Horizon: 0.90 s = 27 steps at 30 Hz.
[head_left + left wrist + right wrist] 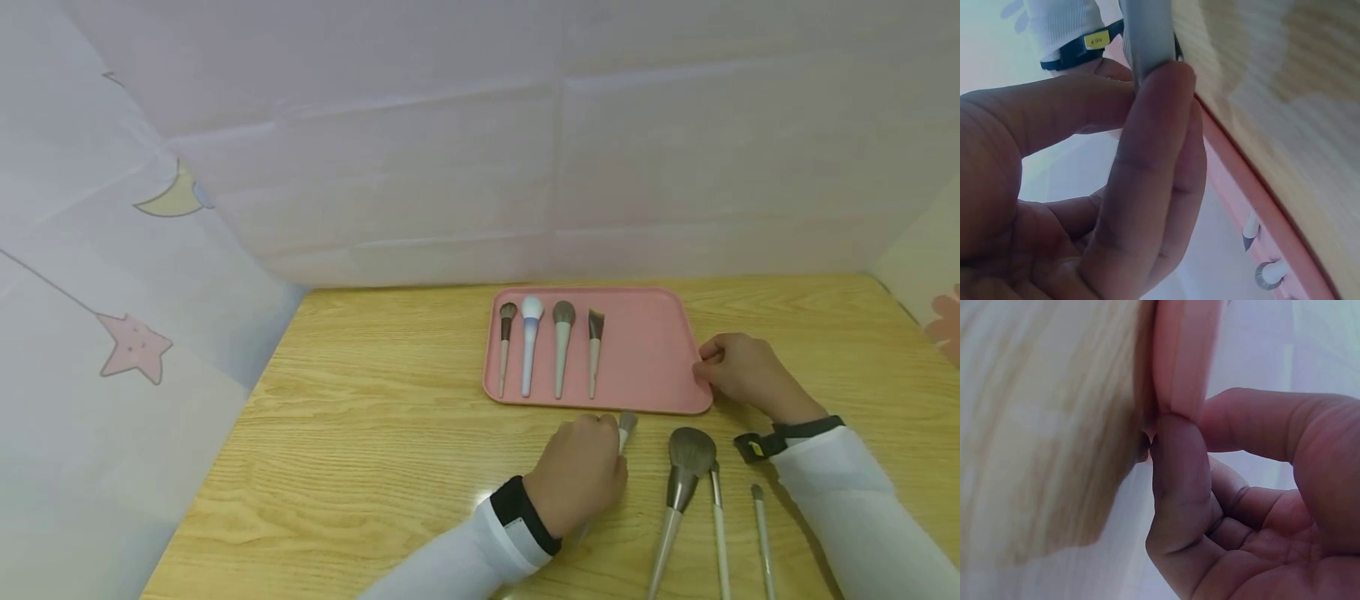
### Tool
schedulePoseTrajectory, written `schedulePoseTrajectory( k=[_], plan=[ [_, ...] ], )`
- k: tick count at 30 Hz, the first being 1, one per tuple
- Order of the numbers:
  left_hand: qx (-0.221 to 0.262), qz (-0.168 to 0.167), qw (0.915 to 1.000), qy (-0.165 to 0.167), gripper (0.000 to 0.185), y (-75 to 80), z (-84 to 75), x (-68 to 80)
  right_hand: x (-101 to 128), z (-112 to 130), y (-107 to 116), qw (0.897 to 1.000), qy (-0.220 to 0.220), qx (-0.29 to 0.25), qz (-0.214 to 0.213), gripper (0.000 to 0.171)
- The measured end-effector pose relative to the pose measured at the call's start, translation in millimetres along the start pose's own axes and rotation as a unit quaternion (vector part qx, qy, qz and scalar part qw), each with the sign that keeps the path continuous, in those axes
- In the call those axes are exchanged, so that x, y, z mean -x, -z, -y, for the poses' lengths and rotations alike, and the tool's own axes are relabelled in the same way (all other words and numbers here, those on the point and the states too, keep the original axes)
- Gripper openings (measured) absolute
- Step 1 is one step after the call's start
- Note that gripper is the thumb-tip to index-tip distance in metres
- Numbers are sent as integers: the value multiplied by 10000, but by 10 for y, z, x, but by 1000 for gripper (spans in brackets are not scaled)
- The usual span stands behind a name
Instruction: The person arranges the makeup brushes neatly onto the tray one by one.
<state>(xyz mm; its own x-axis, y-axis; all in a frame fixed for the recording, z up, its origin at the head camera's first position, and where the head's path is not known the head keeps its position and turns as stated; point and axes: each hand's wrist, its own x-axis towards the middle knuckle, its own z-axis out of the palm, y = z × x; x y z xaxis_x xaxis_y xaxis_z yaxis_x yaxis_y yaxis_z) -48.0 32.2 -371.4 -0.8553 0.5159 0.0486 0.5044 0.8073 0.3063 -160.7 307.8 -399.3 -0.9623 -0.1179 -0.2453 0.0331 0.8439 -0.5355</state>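
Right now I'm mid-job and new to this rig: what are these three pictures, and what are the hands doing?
There is no machine here, only a person's two bare hands. The wide picture comes from a camera on the head; the two close-ups come from cameras on each wrist. On the wooden table lies a pink tray with four makeup brushes in a row. Three more brushes lie on the table near the person. The left hand pinches a brush handle. The right hand pinches the tray's right edge.

Left hand (581,475) low, knuckles up, fingers (1147,187) curled, thumb pressing against them in pinch. Right hand (738,371) ahead, fingers (1175,481) bent, thumb opposite, closed grip.
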Motion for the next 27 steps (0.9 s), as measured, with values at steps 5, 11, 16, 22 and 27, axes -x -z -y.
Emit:
schedulePoseTrajectory(
  k=[5, 11, 16, 22, 27],
  plan=[
    [34, -16, 10000, 9, 15, 37, -3, -108, 0, -4, -4, 10000, -25, 5, -40, 39],
    [-17, -33, 10000, 72, 17, 58, -12, -224, 4, -1, -10, 10000, -73, -1, -57, 39],
    [135, -42, 9999, 83, 19, 57, -22, -317, 4, -1, -14, 9999, -99, 40, -48, 40],
    [106, -45, 9999, 104, 17, 88, -57, -448, 5, -10, -18, 10000, -54, 57, -57, 40],
    [-27, -67, 9998, 189, 22, 112, -71, -590, -10, -12, -17, 9999, -26, 64, -81, 40]
  ],
)
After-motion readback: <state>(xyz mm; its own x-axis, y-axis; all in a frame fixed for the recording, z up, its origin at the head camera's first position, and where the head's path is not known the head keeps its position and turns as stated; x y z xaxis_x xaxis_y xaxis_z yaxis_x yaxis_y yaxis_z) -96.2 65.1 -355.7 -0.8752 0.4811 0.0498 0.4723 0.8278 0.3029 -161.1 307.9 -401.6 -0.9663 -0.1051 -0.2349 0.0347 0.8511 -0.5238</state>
